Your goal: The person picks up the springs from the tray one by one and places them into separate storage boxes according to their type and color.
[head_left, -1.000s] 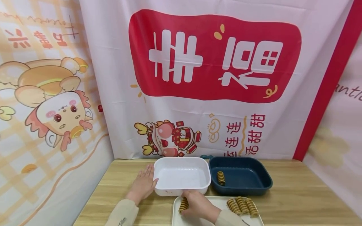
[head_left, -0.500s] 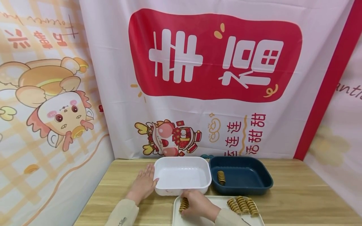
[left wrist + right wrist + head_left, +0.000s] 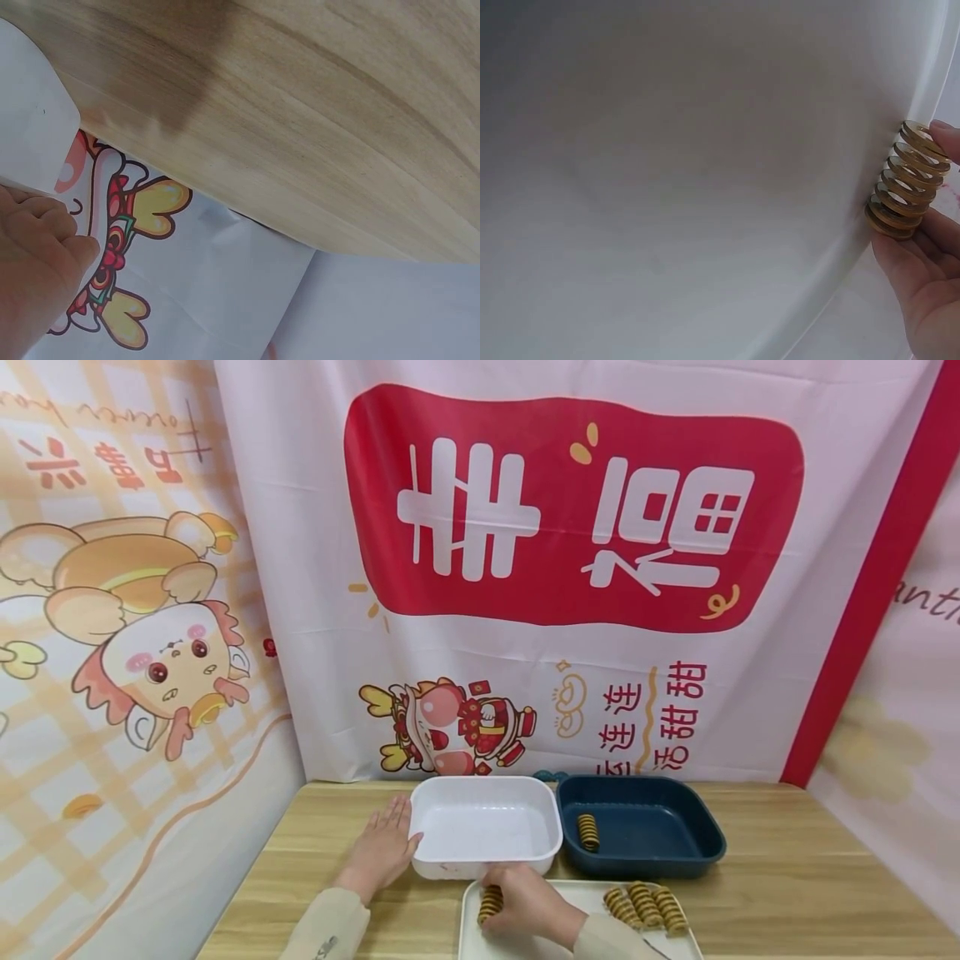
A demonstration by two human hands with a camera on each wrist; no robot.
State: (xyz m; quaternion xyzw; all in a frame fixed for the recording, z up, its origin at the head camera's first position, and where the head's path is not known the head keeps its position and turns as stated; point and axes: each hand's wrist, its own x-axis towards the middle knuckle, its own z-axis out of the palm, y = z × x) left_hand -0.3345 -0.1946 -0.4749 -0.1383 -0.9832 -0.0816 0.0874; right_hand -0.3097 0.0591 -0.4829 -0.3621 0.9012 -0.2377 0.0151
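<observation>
My right hand [image 3: 528, 902] grips a gold coil spring [image 3: 491, 906] by its ends, between thumb and fingers. In the right wrist view the spring [image 3: 907, 184] lies along the inner edge of the white tray [image 3: 667, 195]. With its fingers extended, my left hand [image 3: 381, 850] rests against the left side of a white bin [image 3: 487, 867]. Part of that hand [image 3: 41, 255] shows in the left wrist view, beside the bin's wall [image 3: 34, 105]. Three similar springs [image 3: 645, 906] sit side by side at the tray's right. Another spring [image 3: 588, 832] is in the dark blue bin.
The dark blue bin [image 3: 660, 867] stands directly right of the white bin, both at the back of the wooden table [image 3: 810, 877]. A printed cloth [image 3: 322, 693] hangs just behind them. The tray's near part is cut off by the frame's edge.
</observation>
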